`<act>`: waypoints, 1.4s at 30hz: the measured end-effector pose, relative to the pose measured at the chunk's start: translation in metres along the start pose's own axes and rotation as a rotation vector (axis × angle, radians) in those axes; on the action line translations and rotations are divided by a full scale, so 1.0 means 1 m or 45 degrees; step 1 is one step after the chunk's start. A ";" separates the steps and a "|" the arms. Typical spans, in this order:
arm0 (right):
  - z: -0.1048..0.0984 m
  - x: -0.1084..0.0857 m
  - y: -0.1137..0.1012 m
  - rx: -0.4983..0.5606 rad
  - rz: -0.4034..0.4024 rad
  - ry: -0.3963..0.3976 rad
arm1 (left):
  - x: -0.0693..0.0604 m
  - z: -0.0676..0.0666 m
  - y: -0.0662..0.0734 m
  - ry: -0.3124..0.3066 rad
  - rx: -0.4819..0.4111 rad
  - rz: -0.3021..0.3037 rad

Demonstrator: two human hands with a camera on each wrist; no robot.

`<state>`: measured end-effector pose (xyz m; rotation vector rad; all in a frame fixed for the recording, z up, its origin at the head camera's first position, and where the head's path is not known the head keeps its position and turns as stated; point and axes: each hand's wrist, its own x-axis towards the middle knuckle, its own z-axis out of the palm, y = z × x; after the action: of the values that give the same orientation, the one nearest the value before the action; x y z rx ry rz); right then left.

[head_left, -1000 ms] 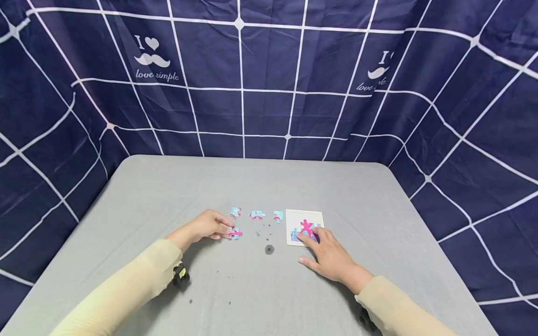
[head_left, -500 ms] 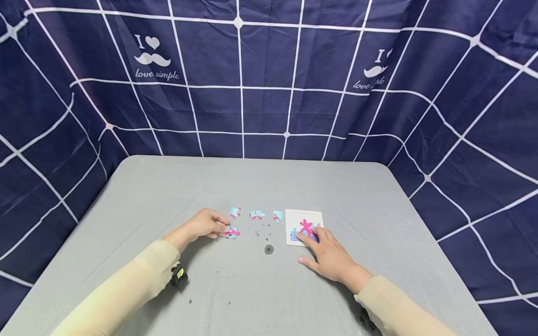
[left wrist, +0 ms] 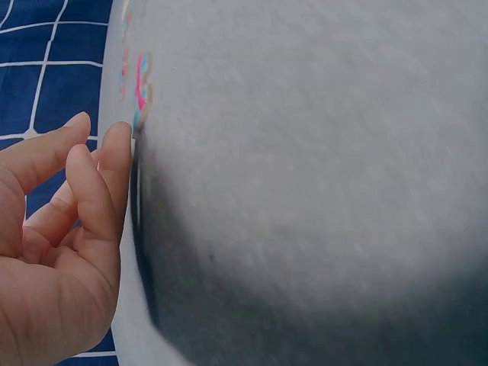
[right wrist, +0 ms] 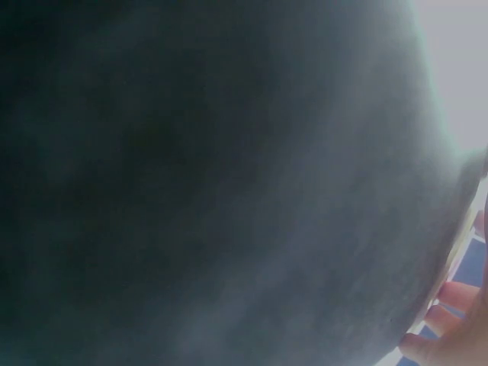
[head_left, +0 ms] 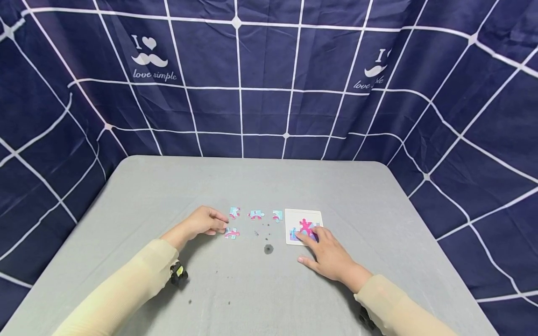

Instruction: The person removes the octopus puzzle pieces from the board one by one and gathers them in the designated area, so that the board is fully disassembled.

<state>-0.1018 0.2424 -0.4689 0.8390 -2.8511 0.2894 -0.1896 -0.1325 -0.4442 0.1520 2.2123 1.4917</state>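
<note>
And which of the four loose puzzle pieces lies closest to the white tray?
The rightmost piece in the far row; the other three pieces lie farther left of the tray.

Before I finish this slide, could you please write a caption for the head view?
Left hand near four loose puzzle pieces, right hand at a white, partly filled tray.
</note>
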 end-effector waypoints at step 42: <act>-0.022 -0.002 0.019 0.100 -0.013 -0.211 | 0.040 0.091 0.046 -0.177 -0.465 0.033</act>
<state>-0.1087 0.2643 -0.4507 0.9332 -3.0046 0.3479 -0.1933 -0.0233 -0.4432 0.1600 1.8024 1.8117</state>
